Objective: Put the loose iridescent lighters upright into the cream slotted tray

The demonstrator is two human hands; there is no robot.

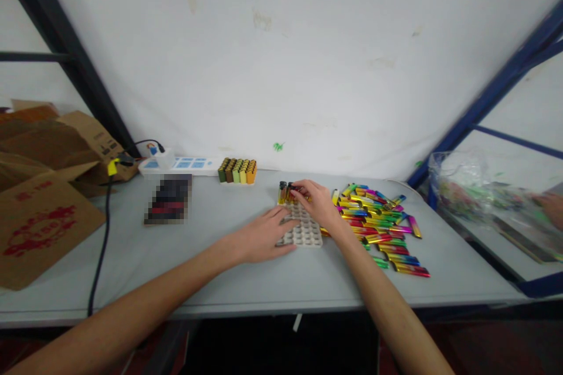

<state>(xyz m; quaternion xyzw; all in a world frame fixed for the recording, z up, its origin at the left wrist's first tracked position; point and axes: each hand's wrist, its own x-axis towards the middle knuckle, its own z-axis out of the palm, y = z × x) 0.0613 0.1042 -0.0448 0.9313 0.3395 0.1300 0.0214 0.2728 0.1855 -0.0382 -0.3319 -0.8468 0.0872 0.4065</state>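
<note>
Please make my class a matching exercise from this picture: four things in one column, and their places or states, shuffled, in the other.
Things
1. Left hand
2. Loose shiny pieces
3. Grouped upright pieces
4. Cardboard box

Places or states
A. Standing in rows, just right of the white power strip
B. Scattered to the right of the pale tray
C. At the picture's left edge, bearing red print
D. Resting at the near left side of the tray

Right pairs: 1-D, 2-B, 3-A, 4-C
</note>
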